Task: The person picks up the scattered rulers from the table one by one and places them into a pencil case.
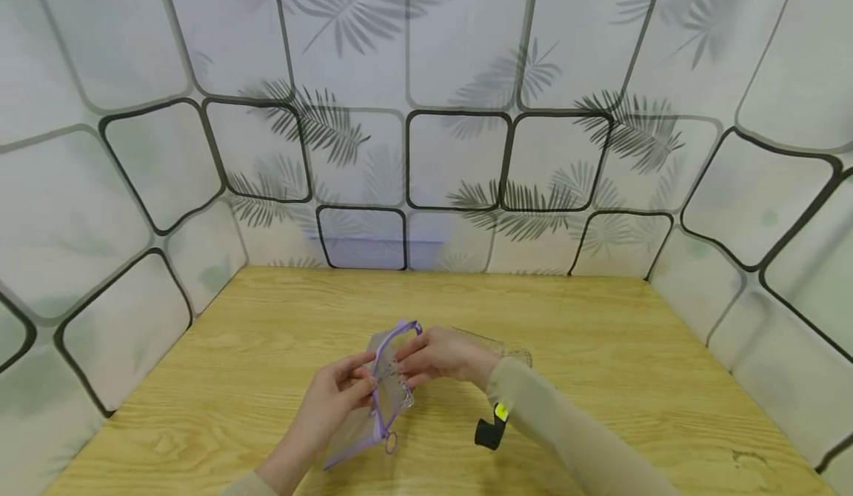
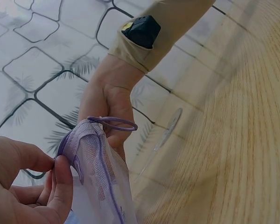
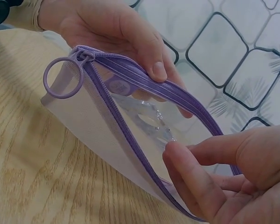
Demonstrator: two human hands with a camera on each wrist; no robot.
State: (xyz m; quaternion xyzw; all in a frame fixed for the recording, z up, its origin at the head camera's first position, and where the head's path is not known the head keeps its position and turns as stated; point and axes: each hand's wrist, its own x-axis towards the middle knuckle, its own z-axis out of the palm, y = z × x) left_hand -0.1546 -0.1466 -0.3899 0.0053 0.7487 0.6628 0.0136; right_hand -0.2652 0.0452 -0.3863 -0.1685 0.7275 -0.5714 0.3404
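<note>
My left hand (image 1: 336, 392) pinches the zipper edge of a purple-trimmed, see-through mesh pouch (image 3: 91, 126). The pouch is unzipped and tilted, its mouth towards the right. A purple ring pull (image 3: 63, 77) hangs at the near end of the zipper. At the mouth, my right hand (image 1: 446, 355) has its thumb and forefinger together on the end of a clear plastic piece (image 3: 154, 121), most of which sits inside the pouch. In the left wrist view the pouch hides the right fingertips.
A clear ruler-like strip with a rounded end (image 1: 520, 355) lies on the wooden table (image 1: 600, 385) behind the right wrist. A black wrist camera (image 1: 489, 433) is worn on the right sleeve. Patterned cloth walls (image 1: 460, 155) enclose the table at the back and sides.
</note>
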